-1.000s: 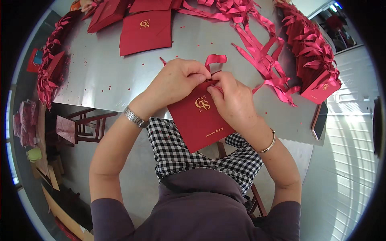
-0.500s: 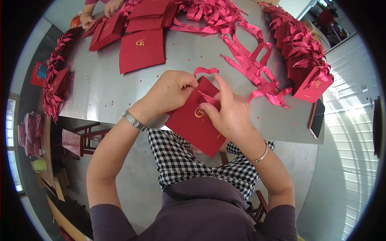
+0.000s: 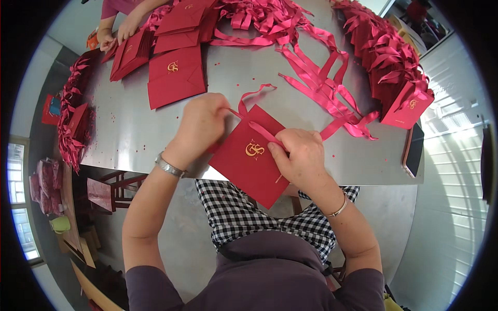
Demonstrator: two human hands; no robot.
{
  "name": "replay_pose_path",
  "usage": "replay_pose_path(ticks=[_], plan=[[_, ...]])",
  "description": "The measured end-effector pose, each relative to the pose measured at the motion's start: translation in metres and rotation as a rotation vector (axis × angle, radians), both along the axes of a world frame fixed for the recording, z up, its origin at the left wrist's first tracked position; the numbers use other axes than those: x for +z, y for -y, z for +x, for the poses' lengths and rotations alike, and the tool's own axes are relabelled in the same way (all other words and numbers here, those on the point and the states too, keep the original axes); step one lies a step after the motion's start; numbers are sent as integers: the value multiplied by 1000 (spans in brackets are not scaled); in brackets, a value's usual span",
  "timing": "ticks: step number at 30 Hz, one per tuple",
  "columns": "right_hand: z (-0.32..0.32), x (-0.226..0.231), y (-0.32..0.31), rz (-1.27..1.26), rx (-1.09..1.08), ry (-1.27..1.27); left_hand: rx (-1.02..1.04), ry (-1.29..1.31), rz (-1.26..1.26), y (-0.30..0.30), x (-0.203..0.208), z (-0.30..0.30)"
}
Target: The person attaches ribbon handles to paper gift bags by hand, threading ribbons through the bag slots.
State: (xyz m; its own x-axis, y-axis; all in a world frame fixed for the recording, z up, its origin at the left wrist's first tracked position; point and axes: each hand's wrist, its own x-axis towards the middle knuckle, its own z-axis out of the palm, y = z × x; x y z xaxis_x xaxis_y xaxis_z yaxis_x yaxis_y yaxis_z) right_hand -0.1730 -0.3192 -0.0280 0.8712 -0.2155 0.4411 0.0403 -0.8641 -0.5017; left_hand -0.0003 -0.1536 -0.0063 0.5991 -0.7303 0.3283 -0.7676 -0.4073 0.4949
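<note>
A red paper gift bag (image 3: 244, 160) with a gold emblem is tilted between my hands at the table's near edge. Pink ribbon (image 3: 263, 132) runs through its upper part. My left hand (image 3: 203, 122) is closed on one ribbon end at the bag's upper left corner. My right hand (image 3: 300, 155) pinches the other stretch of ribbon, its fingers lying over the bag's right side. A loose ribbon end curls up above the bag's top corner. The fingertips of my left hand are partly hidden.
Loose pink ribbons (image 3: 316, 78) lie across the metal table (image 3: 124, 140). Red bags (image 3: 176, 78) are stacked at the far left; ribboned bags (image 3: 384, 67) line the right edge. A phone (image 3: 413, 150) lies at the right corner. Another person's hands (image 3: 127, 30) hold bags at the far left.
My hands have moved apart, drawing the ribbon out straight across the bag's face. My left hand has shifted left, off the bag's top corner. The other person's hands have moved slightly.
</note>
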Motion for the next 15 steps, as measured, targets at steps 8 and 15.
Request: replay_pose_path(ticks=[8, 15], plan=[[1, 1, -3, 36, 8, 27, 304, -113, 18, -26, -1, 9], [-7, 7, 2, -8, -16, 31, 142, -78, 89, -46, 20, -71]])
